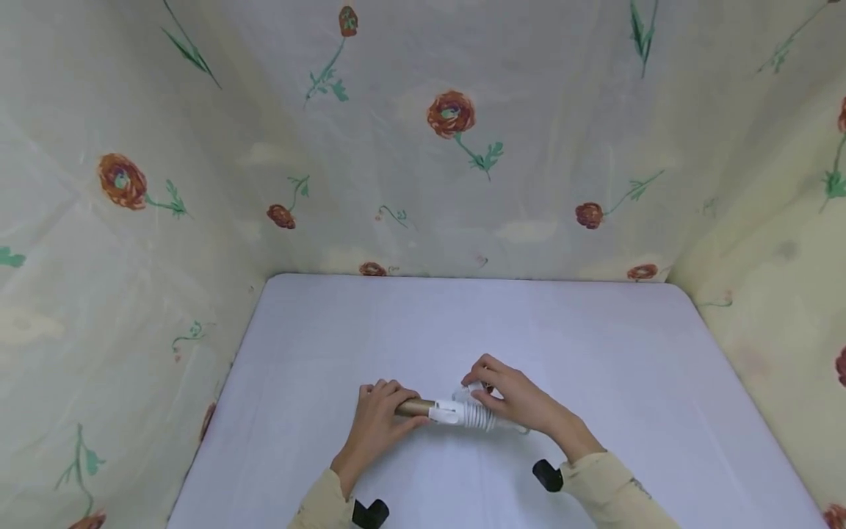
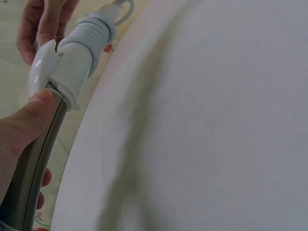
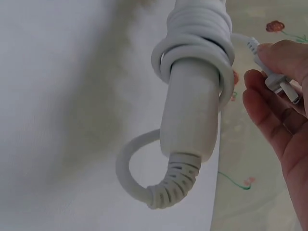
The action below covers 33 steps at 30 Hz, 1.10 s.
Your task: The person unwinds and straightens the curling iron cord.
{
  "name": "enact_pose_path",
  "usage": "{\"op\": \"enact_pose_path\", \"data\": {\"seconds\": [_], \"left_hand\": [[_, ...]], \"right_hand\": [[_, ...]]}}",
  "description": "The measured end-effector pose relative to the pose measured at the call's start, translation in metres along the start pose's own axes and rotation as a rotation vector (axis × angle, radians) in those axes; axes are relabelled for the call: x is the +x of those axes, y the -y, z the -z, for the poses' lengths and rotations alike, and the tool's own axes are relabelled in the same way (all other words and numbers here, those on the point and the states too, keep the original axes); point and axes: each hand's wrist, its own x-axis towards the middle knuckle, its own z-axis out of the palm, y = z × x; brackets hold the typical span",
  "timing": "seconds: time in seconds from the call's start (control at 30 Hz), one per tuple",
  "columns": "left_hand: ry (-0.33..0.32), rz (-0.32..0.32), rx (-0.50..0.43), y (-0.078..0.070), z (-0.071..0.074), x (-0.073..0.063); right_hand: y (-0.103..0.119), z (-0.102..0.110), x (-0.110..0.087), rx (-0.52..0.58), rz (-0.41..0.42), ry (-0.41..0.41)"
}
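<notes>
A hair iron with a white handle (image 1: 448,413) and a bronze-coloured barrel (image 2: 34,168) is held nearly level over the table. My left hand (image 1: 382,419) grips the barrel, its thumb lying along the top near the white end. A white power cord (image 3: 199,26) is wound in several turns around the handle. From the handle's tail the cord bends through a ribbed sleeve (image 3: 175,183) into a small loop. Beside the coils, my right hand (image 1: 522,397) pinches the cord's plug (image 3: 274,81) between thumb and fingers, prongs pointing toward the palm.
A white-covered table (image 1: 330,330) with rounded far corners lies under both hands. Pale sheeting (image 1: 396,147) printed with red flowers surrounds it at the back and sides. Dark wrist-worn devices (image 1: 548,476) sit at both cuffs.
</notes>
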Motion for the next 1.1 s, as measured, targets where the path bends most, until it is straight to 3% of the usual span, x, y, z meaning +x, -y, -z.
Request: {"op": "enact_pose_path", "data": {"seconds": [0.27,0.63,1.1], "left_hand": [[0.049,0.038,-0.014,0.003,-0.002,-0.003],[0.020,0.055,-0.010,0.006,0.002,-0.002],[-0.026,0.026,-0.034,0.015,0.001,-0.005]], "right_hand": [[-0.010,-0.002,0.005,0.003,0.000,0.013],[-0.033,-0.013,0.007,0.020,0.067,-0.069],[-0.064,-0.040,-0.007,0.149,-0.030,-0.153]]}}
